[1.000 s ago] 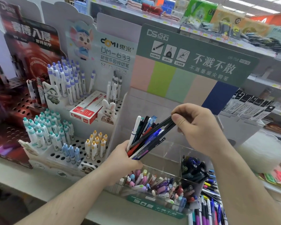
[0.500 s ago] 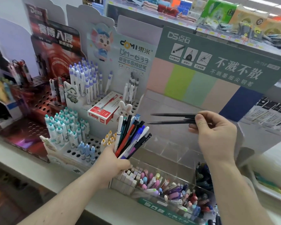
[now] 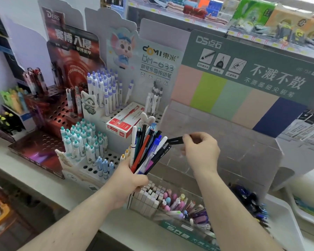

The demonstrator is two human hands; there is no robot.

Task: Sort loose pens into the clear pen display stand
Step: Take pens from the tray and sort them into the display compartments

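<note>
Bare forearms [image 3: 65, 221], no sleeves, unadorned hands [image 3: 201, 151].

Fanned bundle of loose pens [image 3: 146, 151], white, teal, black, red, blue and purple barrels, stands upright and splayed above the left hand [image 3: 129, 180] gripping its lower ends. Two slim black pens [image 3: 175, 140] lie about level, pinched by the right hand [image 3: 200, 151], tips toward the bundle. Clear acrylic tiered pen display stand [image 3: 225, 151] sits behind and below both grips, front tray holding pastel pens.

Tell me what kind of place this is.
Most likely a stationery aisle in a shop. Branded cardboard pen displays stand side by side, stocked with rows of identical pens, and the shelf above carries price tags and packaged goods.
</note>
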